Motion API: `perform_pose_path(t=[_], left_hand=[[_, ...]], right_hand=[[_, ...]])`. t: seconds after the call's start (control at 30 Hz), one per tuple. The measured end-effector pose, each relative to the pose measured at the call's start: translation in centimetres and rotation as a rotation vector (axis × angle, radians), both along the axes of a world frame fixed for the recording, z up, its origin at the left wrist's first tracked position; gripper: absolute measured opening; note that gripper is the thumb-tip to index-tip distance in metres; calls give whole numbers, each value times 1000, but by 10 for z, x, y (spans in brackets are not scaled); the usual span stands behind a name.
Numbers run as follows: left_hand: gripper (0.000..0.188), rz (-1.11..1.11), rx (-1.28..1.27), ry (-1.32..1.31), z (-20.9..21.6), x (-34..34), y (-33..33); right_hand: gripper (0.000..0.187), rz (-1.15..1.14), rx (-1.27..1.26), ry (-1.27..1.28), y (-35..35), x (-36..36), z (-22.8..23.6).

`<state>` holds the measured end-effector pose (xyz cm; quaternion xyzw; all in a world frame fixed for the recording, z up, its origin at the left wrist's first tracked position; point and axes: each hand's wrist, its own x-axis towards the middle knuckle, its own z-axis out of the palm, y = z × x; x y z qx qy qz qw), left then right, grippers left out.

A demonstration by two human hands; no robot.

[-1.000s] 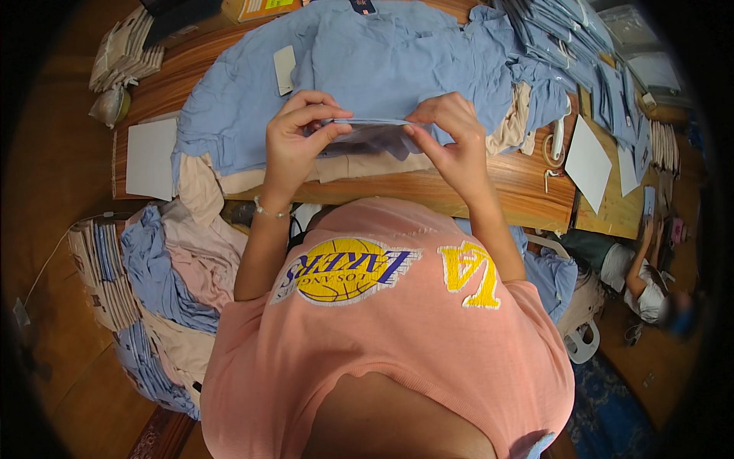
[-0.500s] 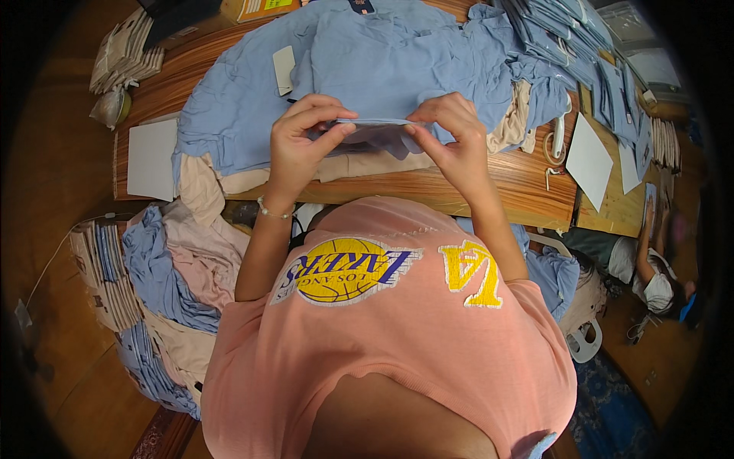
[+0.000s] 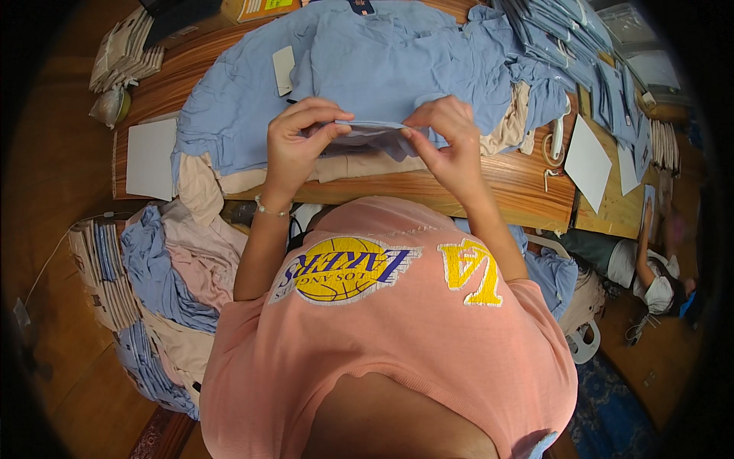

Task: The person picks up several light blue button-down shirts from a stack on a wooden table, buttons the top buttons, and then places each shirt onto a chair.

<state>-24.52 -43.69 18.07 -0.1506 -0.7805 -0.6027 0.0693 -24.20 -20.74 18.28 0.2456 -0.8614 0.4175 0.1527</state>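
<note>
A light blue shirt (image 3: 382,69) lies spread over the wooden table. Its near edge is lifted and stretched between my two hands, with folded fabric hanging just below. My left hand (image 3: 297,145) pinches this edge at one end between thumb and fingers. At the other end my right hand (image 3: 453,141) pinches it the same way. A small pale card (image 3: 284,70) rests on the shirt beyond my left hand. Beige fabric (image 3: 352,166) shows under the shirt along the table's front.
Folded blue shirts (image 3: 558,38) are stacked at the far right. White boards (image 3: 151,159) lie on the left, another white sheet (image 3: 589,162) on the right. Loose garments (image 3: 172,268) and folded stacks (image 3: 107,279) fill the left side. A co-worker (image 3: 650,268) is at the right.
Both hands have shifted slightly left, the right one more, so the held edge between them looks a little shorter. Both pinches stay closed on the shirt.
</note>
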Motion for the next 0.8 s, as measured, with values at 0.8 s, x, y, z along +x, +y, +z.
perform_pose_path(t=[0.8], left_hand=[[50, 195, -468, 296, 62, -108, -101]], right_hand=[[30, 312, -106, -607, -57, -72, -114]])
